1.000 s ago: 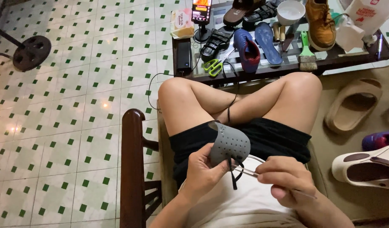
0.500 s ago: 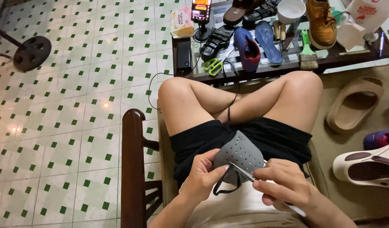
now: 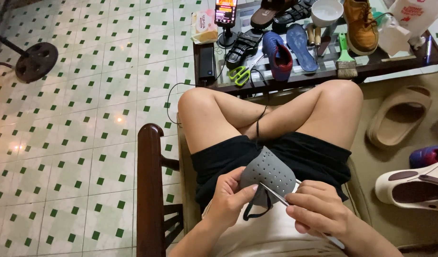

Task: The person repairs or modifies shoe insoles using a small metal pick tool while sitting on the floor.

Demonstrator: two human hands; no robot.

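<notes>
I sit cross-legged on a wooden chair. My left hand (image 3: 228,200) grips a grey perforated shoe piece (image 3: 269,173) from its left side, over my lap. A black cord (image 3: 253,212) hangs from the piece, and another strand runs up toward my knees. My right hand (image 3: 319,209) pinches a thin metal needle-like tool (image 3: 276,195) whose tip lies against the lower edge of the grey piece.
A low glass table (image 3: 399,62) ahead holds a phone on a stand (image 3: 226,12), green-handled scissors (image 3: 240,75), a blue shoe (image 3: 278,54), a blue insole, a brush, a tan boot (image 3: 359,24), a bowl. Beige and white sandals (image 3: 409,190) lie right. Chair arm (image 3: 150,190) left.
The grey piece came down lower into my lap and turned. My right hand moved in from the right, bringing the tool's tip against the piece's lower edge.
</notes>
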